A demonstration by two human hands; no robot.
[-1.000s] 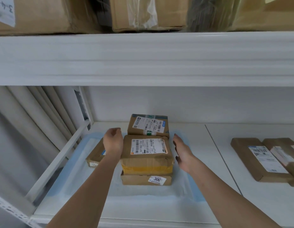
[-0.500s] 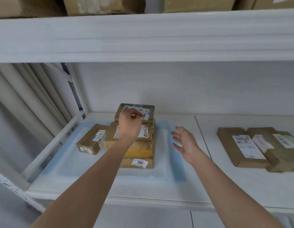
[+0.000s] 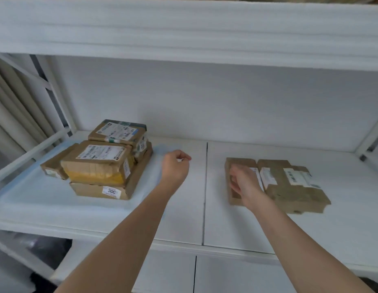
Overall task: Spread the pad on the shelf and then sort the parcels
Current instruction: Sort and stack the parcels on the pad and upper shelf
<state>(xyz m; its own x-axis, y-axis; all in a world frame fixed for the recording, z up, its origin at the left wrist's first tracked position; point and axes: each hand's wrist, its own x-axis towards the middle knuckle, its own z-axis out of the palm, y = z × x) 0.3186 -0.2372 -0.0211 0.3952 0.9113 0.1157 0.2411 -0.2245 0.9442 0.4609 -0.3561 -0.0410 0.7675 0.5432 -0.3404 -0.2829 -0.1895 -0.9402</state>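
White shelf (image 3: 184,218): pad (image 3: 25,187) spread lower left, stack on it. Right hand (image 3: 243,185) reaches the flat parcel (image 3: 234,176) centre-right, grip unclear; left hand (image 3: 175,166) loosely curled, empty. Looks light, stiff; take its long edges.

White metal shelf (image 3: 205,218), pale blue-edged white foam pad (image 3: 46,197), brown cardboard parcels (image 3: 99,163) with white black-printed labels, one wrapped in yellow tape, bottom flat brown box (image 3: 103,190) with white "300" sticker, brown paper-wrapped parcels (image 3: 289,182) white-labelled at right.
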